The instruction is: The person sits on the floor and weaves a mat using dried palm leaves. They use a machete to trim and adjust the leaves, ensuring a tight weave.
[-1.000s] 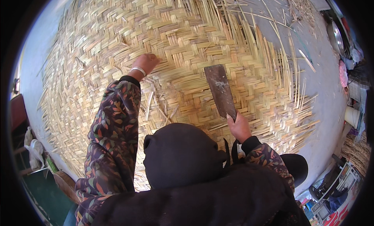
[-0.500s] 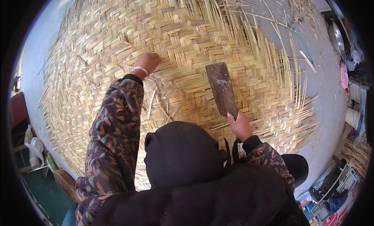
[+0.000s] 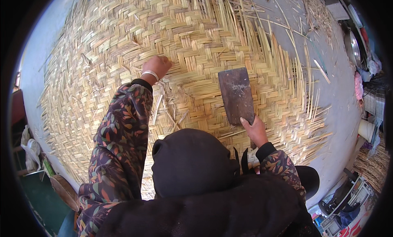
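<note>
Yellow mat [image 3: 192,44], 1 cleaver [image 3: 236,94], 2 hands [image 3: 157,67]

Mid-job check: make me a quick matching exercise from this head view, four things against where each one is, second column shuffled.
Things:
1. Flat cleaver-like tool
2. Pale bracelet
3. Woven mat
4. Round metal basin

Places:
A. Spread over the grey floor
B. Near the picture's right rim
C. Held in the right grip
D. Worn just behind the left grip

Pairs: 1-C, 2-D, 3-A, 4-B
</note>
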Available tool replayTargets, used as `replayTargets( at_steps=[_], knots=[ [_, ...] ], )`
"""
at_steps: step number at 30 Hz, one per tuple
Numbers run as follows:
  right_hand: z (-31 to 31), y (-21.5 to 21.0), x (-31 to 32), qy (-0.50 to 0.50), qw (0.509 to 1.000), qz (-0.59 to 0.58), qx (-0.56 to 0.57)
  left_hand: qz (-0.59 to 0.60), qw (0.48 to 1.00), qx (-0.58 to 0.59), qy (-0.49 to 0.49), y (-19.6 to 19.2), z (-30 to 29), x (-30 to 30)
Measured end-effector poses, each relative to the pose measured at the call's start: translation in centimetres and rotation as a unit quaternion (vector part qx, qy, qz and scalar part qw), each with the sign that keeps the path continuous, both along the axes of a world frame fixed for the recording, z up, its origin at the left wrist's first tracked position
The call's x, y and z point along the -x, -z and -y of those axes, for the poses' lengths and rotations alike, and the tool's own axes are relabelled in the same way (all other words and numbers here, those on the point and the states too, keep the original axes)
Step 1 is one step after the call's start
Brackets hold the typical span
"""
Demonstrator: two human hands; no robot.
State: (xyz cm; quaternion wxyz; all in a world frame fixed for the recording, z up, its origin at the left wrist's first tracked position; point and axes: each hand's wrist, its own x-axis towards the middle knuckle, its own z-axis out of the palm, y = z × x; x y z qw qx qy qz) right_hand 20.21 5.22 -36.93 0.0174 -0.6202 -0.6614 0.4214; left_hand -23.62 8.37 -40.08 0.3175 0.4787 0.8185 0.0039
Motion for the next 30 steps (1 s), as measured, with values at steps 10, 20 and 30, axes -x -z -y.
replayTargets(
  at_steps=[10,20,30],
  knots=[
    [-0.1,0.3,0.6,0.004,1.0,-0.012,0.023,0.035,0.999,-0.033,0.003,0.5,0.1,0.3],
    [-0.5,0.6,0.5,0.008,0.998,-0.029,0.048,0.005,0.999,-0.05,-0.02,0.6,0.6,-1.1],
    [-0.8,0.5,0.6,0.013,0.998,-0.023,0.062,0.003,0.994,-0.107,0.036,0.4,0.3,-1.2]
  ],
)
